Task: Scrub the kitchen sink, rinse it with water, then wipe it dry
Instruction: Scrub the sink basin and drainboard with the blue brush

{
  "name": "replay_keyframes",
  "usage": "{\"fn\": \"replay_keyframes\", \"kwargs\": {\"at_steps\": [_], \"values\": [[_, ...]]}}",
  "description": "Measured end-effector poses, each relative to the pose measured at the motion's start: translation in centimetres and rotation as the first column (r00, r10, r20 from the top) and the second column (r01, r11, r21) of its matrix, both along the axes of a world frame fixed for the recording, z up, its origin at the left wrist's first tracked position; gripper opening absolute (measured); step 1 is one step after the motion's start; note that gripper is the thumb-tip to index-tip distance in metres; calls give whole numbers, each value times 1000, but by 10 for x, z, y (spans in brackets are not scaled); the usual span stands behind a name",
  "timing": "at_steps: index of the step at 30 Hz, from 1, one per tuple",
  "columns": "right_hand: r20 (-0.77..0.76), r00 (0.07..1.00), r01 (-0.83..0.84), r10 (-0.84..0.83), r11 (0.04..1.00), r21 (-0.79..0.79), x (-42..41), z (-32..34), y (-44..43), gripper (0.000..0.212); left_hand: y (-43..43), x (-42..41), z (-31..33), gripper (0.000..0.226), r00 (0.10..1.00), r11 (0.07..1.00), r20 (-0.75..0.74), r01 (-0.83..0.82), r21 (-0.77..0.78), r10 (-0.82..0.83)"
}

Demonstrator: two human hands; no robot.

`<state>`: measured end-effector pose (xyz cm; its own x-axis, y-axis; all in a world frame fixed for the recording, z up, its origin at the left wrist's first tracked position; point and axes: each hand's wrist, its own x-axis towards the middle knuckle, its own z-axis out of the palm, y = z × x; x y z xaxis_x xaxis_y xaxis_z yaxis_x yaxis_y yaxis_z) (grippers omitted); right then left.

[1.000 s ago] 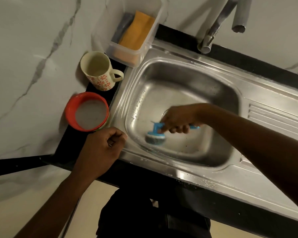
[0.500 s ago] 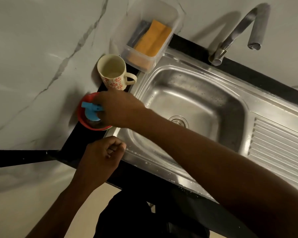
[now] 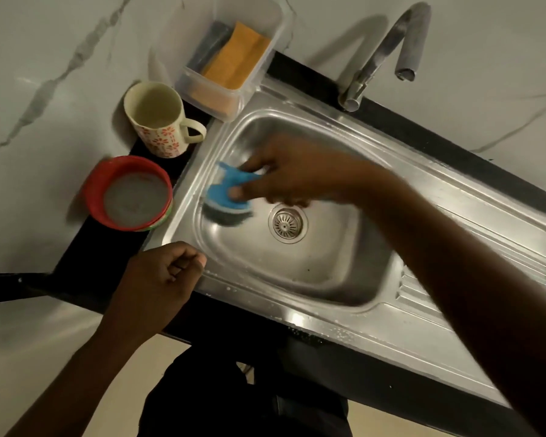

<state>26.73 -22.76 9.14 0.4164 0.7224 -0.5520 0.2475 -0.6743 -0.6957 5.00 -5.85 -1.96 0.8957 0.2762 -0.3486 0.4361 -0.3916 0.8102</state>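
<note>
The stainless steel sink [image 3: 334,279] fills the middle of the view, its drain [image 3: 287,223] near the basin's centre. My right hand [image 3: 284,175] grips a blue-handled scrubber [image 3: 229,197], whose dark pad is against the basin's left wall. The scrubber and hand are motion-blurred. My left hand [image 3: 158,282] is curled into a fist holding nothing and rests at the sink's front left corner.
A red bowl [image 3: 90,197] of soapy water and a floral mug [image 3: 156,121] stand on the black counter left of the sink. A clear tub [image 3: 221,99] holding an orange cloth sits behind them. The faucet [image 3: 388,48] arches over the back rim. The drainboard [image 3: 492,279] lies right.
My right hand carried the scrubber from the sink to the red bowl, then back into the basin at its left wall. My left hand stayed put.
</note>
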Motion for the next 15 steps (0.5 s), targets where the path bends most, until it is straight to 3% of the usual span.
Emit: {"fn": "replay_keyframes", "kwargs": {"at_steps": [4,8,10,12,15], "values": [[31,999,-3,18,898,-440,49,-31,-94,28,-14,4,-1,11,999,999,7,34,-9,-34],[103,940,-124,324,608,-784,67,-93,-148,44,-34,15,0,18,994,995,32,102,-12,-101],[156,849,-144,505,504,-852,63,-109,-163,47,-46,22,3,16,990,990,36,137,-22,-136],[182,817,-131,548,483,-866,55,-121,-171,48,-58,29,6,12,987,987,43,155,-28,-154],[-27,872,-301,488,492,-817,23,-145,-169,42,-71,37,8,13,983,985,69,171,-23,-169]]}}
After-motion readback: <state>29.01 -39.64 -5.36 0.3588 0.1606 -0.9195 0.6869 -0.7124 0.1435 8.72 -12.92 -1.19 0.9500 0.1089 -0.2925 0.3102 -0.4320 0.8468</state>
